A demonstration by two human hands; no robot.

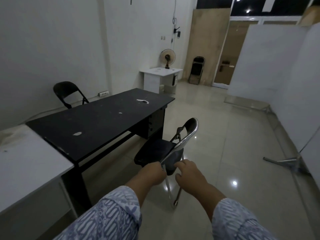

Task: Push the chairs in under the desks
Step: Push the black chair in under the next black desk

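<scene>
A black folding chair point(156, 150) with a chrome frame stands on the tiled floor just right of the long black desk point(103, 116), its seat turned toward the desk's open side. My left hand point(153, 173) is closed around the near end of the chrome backrest. My right hand point(189, 174) rests on the backrest's black pad with fingers curled over it. A second black folding chair point(66, 91) stands behind the desk by the left wall. A third black chair point(197, 69) stands against the far wooden panel.
A white desk point(26, 163) butts against the black desk's near end at the left. A small white desk point(161, 78) with a fan point(167, 58) stands by the far wall. White partition boards point(277, 66) on metal feet point(284, 161) line the right side.
</scene>
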